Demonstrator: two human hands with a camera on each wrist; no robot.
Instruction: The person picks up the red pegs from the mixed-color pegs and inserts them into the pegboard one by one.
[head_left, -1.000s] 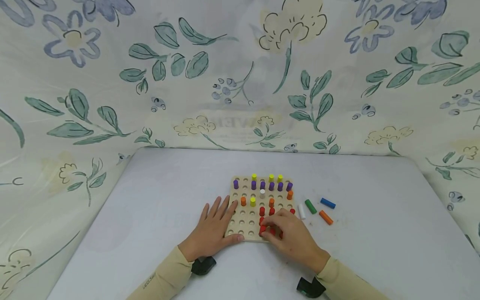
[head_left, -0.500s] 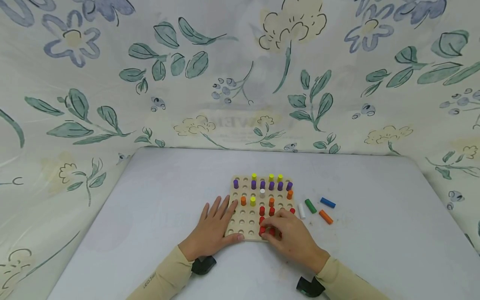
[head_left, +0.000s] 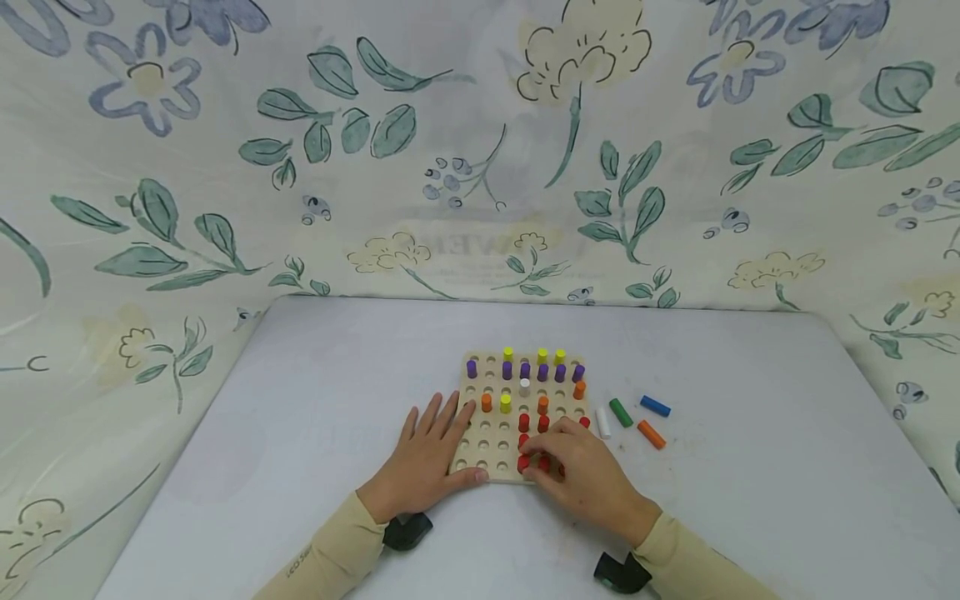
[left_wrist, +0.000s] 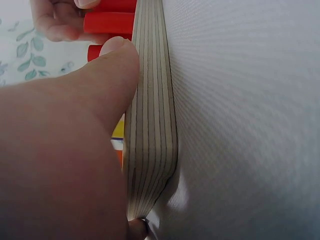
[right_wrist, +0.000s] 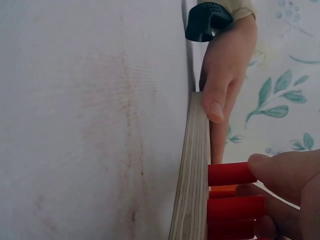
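Note:
A wooden pegboard (head_left: 483,444) lies on the table, with pegs standing in some of its holes. My left hand (head_left: 422,465) rests spread on the board's left side, its thumb (left_wrist: 117,65) at the near edge. At the front row, my right hand (head_left: 592,477) pinches the top of a red peg (right_wrist: 230,173) between thumb and fingers. That peg stands upright, its base against the board face. Another red peg (right_wrist: 235,208) stands beside it. Further red pegs are partly hidden under the right hand. Purple pegs (head_left: 543,372) and yellow pegs (head_left: 507,354) fill parts of the far rows.
Right of the board lie loose pegs: a white one (head_left: 603,422), a green one (head_left: 621,412), a blue one (head_left: 656,406) and an orange one (head_left: 652,434). A white peg (head_left: 525,387) stands mid-board. A floral cloth (head_left: 480,167) hangs behind the white table (head_left: 337,350).
The red peg under my right fingers has shifted very slightly down and left into line with its row. Both hands have stayed almost in place.

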